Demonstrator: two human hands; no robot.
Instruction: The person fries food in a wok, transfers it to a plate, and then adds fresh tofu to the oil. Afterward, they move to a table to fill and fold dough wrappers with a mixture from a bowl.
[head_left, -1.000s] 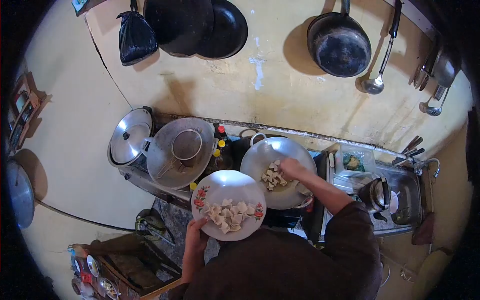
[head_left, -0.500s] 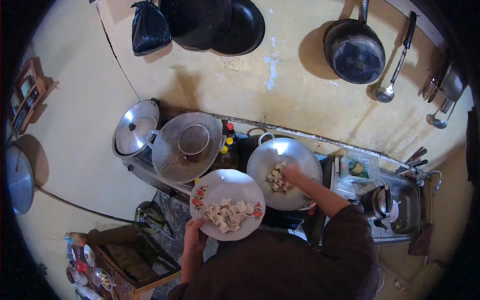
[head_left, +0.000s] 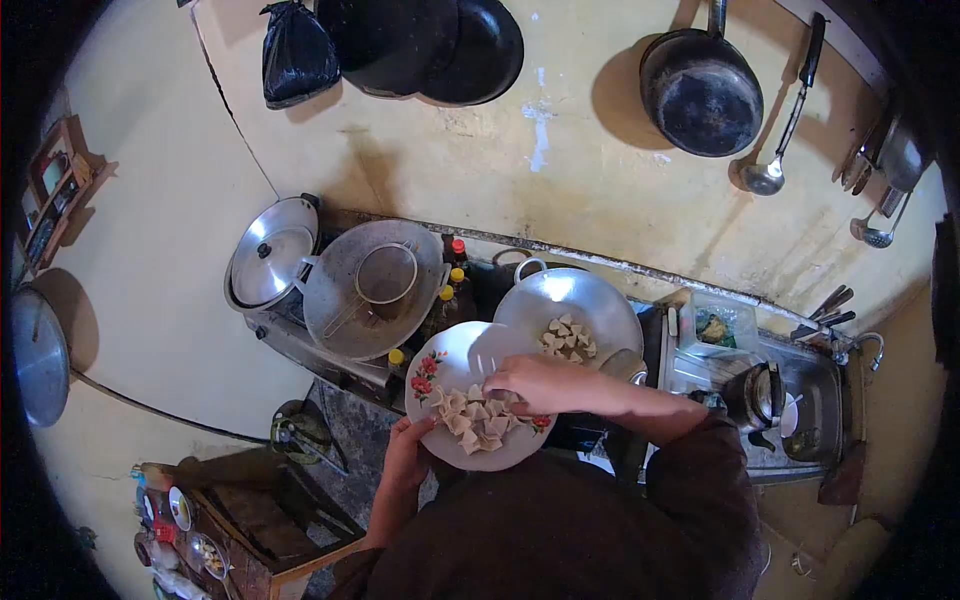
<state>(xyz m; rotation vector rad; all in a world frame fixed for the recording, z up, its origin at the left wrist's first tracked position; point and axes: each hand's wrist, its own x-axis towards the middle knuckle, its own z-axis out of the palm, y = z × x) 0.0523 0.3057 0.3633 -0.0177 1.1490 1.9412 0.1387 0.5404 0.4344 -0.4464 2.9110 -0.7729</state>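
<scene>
My left hand point(head_left: 408, 452) grips the lower left rim of a white plate point(head_left: 462, 345) with red flowers, tilted in front of my body. A heap of pale, folded dough pieces point(head_left: 474, 418) lies on the plate. Over the plate's right side, my right hand point(head_left: 545, 385) reaches down with curled fingers at the heap; its fingertips are partly hidden, so what they hold does not show. Behind it, a metal wok point(head_left: 610, 310) on the stove contains several similar dough pieces point(head_left: 567, 338), and my right forearm passes over its near edge.
Left of the wok stand bottles point(head_left: 446, 294), a second wok point(head_left: 330, 270) with a strainer point(head_left: 387, 273) inside, and a lidded pot point(head_left: 270, 258). To the right are a plastic container point(head_left: 722, 325), a kettle point(head_left: 752, 398) and a sink point(head_left: 815, 440). Pans and ladles hang on the wall.
My right hand has moved from above the wok, back and left, to the dough pieces on the plate. The plate has shifted slightly right and toward me.
</scene>
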